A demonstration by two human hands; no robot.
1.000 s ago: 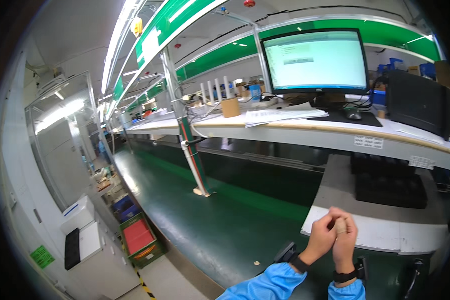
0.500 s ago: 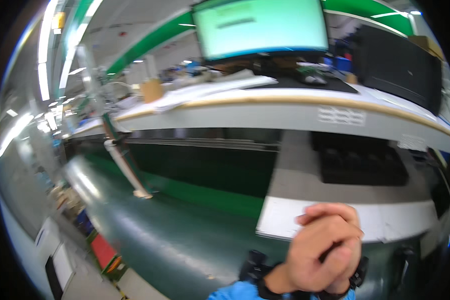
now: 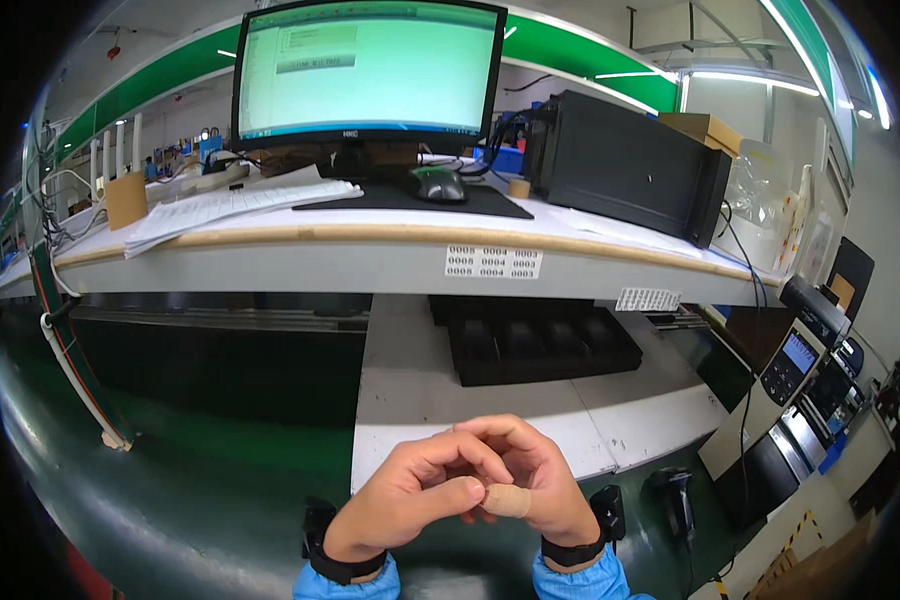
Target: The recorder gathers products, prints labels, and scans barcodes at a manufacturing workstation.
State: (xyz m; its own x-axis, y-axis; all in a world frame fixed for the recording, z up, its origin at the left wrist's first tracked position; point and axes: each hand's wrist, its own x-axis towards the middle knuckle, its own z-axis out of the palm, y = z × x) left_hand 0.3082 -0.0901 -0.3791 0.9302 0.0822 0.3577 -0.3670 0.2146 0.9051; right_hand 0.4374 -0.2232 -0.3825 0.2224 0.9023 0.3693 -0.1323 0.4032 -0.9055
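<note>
My left hand (image 3: 408, 492) and my right hand (image 3: 545, 478) meet above the floor in front of the desk. Their curled fingers touch and partly overlap. A tan bandage (image 3: 507, 501) wraps the right thumb, and the left thumb tip rests against that thumb's end. Both hands are closed; whether anything small lies between the fingers is hidden. Each wrist wears a black band with a small dark device, above a blue sleeve.
The desk (image 3: 370, 240) carries a monitor (image 3: 370, 75), mouse (image 3: 438, 184), papers (image 3: 220, 208) and a black computer case (image 3: 625, 165). Beneath it, black trays (image 3: 545, 345) lie on a pale platform (image 3: 530, 415). At right are a printer-like machine (image 3: 785, 375) and a handheld scanner (image 3: 678, 503).
My view has swung to the right, bringing the machine and scanner into clear sight. My hands have loosened from a tight clasp to touching at the fingers.
</note>
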